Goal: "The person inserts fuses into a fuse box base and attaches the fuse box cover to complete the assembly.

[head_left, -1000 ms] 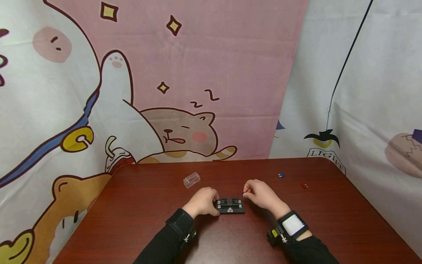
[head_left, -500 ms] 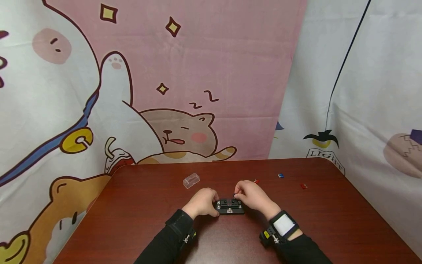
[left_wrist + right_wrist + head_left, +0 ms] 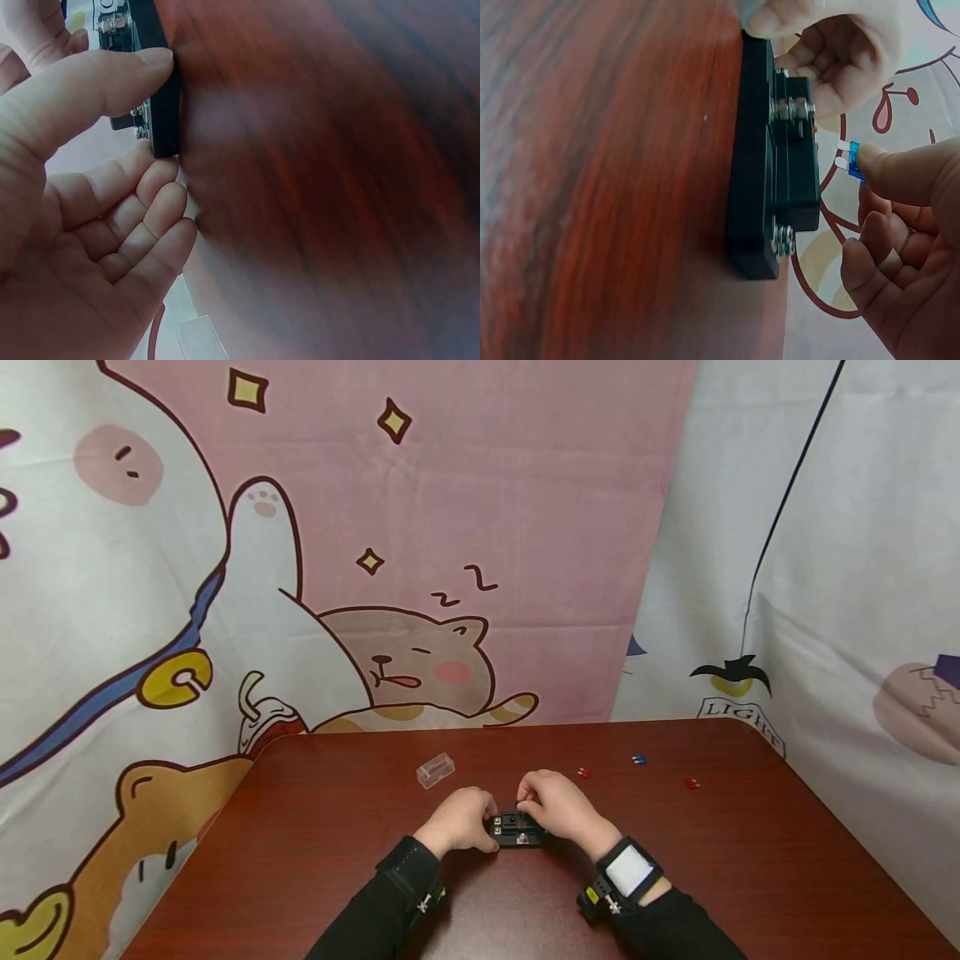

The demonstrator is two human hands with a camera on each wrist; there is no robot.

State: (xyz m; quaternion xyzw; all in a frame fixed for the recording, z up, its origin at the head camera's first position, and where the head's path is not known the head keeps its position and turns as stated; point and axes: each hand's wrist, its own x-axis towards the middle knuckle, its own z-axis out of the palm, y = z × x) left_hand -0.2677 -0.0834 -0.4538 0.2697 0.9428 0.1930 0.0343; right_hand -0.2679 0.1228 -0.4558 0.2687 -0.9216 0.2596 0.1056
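A black fuse block [image 3: 512,840] with metal screw terminals lies flat on the table. My left hand [image 3: 459,820] grips its left end, the thumb on the near edge and fingers at the far side. Over the block's right half is my right hand [image 3: 561,807], pinching a blue blade fuse [image 3: 854,160] between thumb and index finger. In the right wrist view, the fuse's two metal prongs point at the block's top and stand a small gap away from it. Something small and red shows on that top. The right hand hides part of the block in the head view.
A clear plastic box [image 3: 436,770] sits behind the left hand. Beyond the right hand lie a red fuse [image 3: 584,772], a blue fuse [image 3: 638,760] and another red fuse [image 3: 692,783]. The brown table [image 3: 337,827] ends at a printed cloth [image 3: 570,568].
From beside the block's right end, my right hand has moved left over it with the blue fuse. A red fuse behind that hand has come into sight. The left hand has stayed put.
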